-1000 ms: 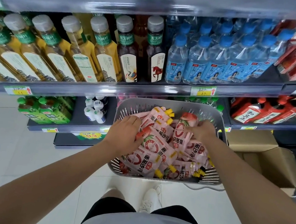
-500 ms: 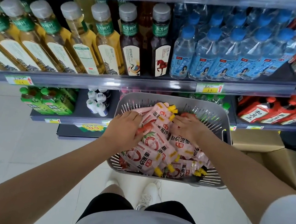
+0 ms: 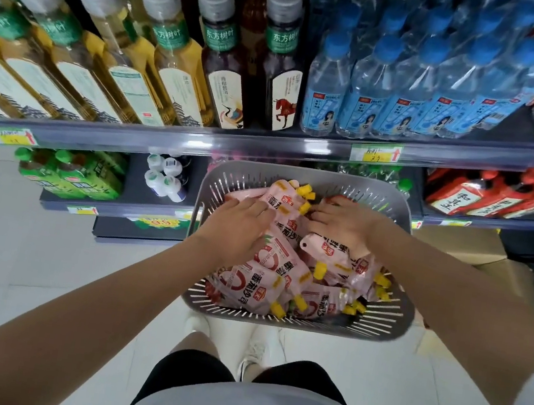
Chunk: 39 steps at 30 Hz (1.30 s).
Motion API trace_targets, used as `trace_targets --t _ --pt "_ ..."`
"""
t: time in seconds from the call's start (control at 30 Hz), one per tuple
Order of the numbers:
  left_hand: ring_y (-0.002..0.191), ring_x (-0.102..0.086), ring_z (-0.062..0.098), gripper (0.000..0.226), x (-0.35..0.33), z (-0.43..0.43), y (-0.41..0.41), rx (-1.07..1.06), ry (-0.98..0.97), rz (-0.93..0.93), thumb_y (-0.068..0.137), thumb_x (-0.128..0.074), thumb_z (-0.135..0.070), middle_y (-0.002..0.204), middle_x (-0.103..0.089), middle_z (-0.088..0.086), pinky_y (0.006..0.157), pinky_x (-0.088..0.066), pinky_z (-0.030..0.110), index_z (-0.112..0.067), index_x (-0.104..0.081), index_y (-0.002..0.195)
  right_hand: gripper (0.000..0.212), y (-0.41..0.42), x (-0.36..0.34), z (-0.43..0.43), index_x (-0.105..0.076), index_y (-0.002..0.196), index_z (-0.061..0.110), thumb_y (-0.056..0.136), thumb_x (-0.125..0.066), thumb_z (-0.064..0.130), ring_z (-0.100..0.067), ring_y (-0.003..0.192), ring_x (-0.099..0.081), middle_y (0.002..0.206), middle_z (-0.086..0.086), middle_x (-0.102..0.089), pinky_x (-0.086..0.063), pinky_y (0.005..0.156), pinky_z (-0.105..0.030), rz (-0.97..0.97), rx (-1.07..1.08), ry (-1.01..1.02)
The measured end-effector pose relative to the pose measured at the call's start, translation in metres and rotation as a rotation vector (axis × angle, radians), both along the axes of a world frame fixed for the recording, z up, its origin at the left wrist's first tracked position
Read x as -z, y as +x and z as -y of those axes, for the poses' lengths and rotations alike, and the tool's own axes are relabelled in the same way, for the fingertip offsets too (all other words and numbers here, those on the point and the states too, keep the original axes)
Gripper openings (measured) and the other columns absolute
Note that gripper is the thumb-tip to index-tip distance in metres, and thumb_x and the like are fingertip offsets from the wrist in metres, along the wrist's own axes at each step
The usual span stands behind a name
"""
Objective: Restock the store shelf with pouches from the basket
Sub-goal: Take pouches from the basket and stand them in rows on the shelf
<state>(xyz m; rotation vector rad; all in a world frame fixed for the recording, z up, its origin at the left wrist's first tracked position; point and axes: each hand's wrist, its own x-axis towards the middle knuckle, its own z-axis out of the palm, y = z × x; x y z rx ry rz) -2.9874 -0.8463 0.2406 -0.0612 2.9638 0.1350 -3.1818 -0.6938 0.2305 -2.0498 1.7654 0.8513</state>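
Head view looks down on both hands inside a grey slotted basket (image 3: 293,320) heaped with pink pouches (image 3: 256,287). Left hand (image 3: 237,229) lies flat, fingers straight and close together, pressing on the top pouch under its palm. Right hand (image 3: 345,224) sits just beside it, fingers bent down among the yellow caps; they seem to touch a pouch, but whether they pinch it cannot be told. One pouch lies between the two hands, and more spread back under the wrists to the near rim. Just beyond the fingertips rises the basket's far wall, close below the shelf edge (image 3: 267,143), with bottles (image 3: 176,60) standing above. Left of the left forearm the pale floor (image 3: 26,253) spreads wide; right of the right forearm a cardboard box (image 3: 467,242) stands near
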Motion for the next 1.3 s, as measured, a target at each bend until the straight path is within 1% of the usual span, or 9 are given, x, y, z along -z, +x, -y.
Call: trace_targets --t 0.1,0.2,0.3,0.47,0.67,0.77,0.9,1.03,1.3 --pt "0.130 -0.037 0.022 0.061 0.009 -0.003 -0.022 0.138 -0.029 0.094 0.089 -0.056 -0.044 0.142 -0.044 0.004 0.109 -0.024 0.040 -0.018 -0.037 0.141 0.099 -0.002 -0.017 -0.005 -0.027 0.137 0.011 0.062 -0.076 0.055 -0.027 0.112 -0.048 0.119 -0.010 -0.054 -0.043 0.097 -0.038 0.065 0.239 -0.097" --pt "0.135 -0.032 0.024 0.071 0.020 -0.011 -0.040 0.258 -0.141 0.261 0.082 -0.061 -0.053 0.146 -0.041 0.005 0.112 -0.017 0.042 -0.021 -0.039 0.141 0.095 0.004 -0.023 -0.019 -0.028 0.130 0.012 0.060 -0.075 0.055 -0.024 0.090 -0.056 0.089 -0.003 -0.055 -0.052 0.075 -0.036 0.238 0.746 -0.264" --pt "0.132 -0.036 0.025 0.068 0.032 -0.017 -0.052 0.303 -0.148 0.384 0.082 -0.064 -0.049 0.142 -0.046 0.003 0.112 -0.021 0.040 -0.027 -0.039 0.141 0.098 0.013 -0.013 -0.032 -0.025 0.136 0.010 0.063 -0.075 0.052 -0.028 0.100 -0.058 0.103 -0.006 -0.056 -0.047 0.076 -0.032 0.354 1.112 -0.343" --pt "0.119 -0.049 0.024 0.065 0.036 -0.021 -0.062 0.211 -0.038 0.476 0.077 -0.074 -0.041 0.131 -0.056 0.003 0.093 -0.039 0.034 -0.023 -0.048 0.134 0.105 0.029 0.006 -0.042 -0.021 0.139 0.010 0.061 -0.076 0.053 -0.027 0.094 -0.059 0.110 -0.006 -0.059 -0.050 0.075 -0.035 0.299 1.366 -0.331" --pt "0.109 -0.055 0.023 0.046 0.021 0.010 -0.048 -0.215 0.250 0.250 0.085 -0.067 -0.037 0.121 -0.061 0.002 0.087 -0.045 0.036 -0.022 -0.053 0.126 0.120 0.032 0.020 -0.033 -0.008 0.148 0.005 0.064 -0.071 0.064 -0.032 0.110 -0.058 0.124 -0.012 -0.056 -0.050 0.087 -0.041 0.339 1.696 -0.290" --pt "0.108 -0.057 0.026 0.044 0.018 0.020 -0.042 -0.443 0.349 0.166 0.090 -0.061 -0.038 0.121 -0.062 0.005 0.088 -0.046 0.038 -0.021 -0.051 0.130 0.122 0.031 0.026 -0.035 -0.012 0.148 0.002 0.062 -0.070 0.067 -0.028 0.101 -0.060 0.108 -0.010 -0.063 -0.050 0.084 -0.038 0.456 1.880 -0.238" --pt "0.114 -0.054 0.032 0.046 0.023 0.019 -0.036 -0.637 0.318 0.085 0.095 -0.054 -0.035 0.128 -0.055 0.015 0.091 -0.047 0.046 -0.010 -0.043 0.132 0.117 0.046 0.037 -0.034 -0.006 0.148 0.004 0.067 -0.073 0.057 -0.036 0.127 -0.044 0.140 -0.019 -0.043 -0.044 0.096 -0.045 0.316 1.897 -0.226" --pt "0.127 -0.041 0.034 0.070 0.037 -0.002 -0.032 -0.377 0.025 -0.020 0.088 -0.059 -0.015 0.143 -0.034 0.017 0.100 -0.040 0.047 -0.015 -0.018 0.145 0.114 0.070 0.048 -0.023 0.011 0.149 0.003 0.077 -0.067 0.047 -0.034 0.135 -0.033 0.151 -0.018 -0.022 -0.045 0.093 -0.043 0.182 1.759 -0.355" --pt "0.140 -0.018 0.039 0.089 0.056 -0.012 -0.032 -0.300 -0.170 0.111 0.087 -0.046 -0.055 0.157 0.003 0.018 0.108 -0.028 0.055 -0.023 0.008 0.150 0.135 0.093 0.066 -0.010 0.038 0.139 0.015 0.069 -0.068 0.061 -0.031 0.146 0.005 0.156 -0.013 0.023 -0.032 0.100 -0.062 0.079 1.654 -0.162"
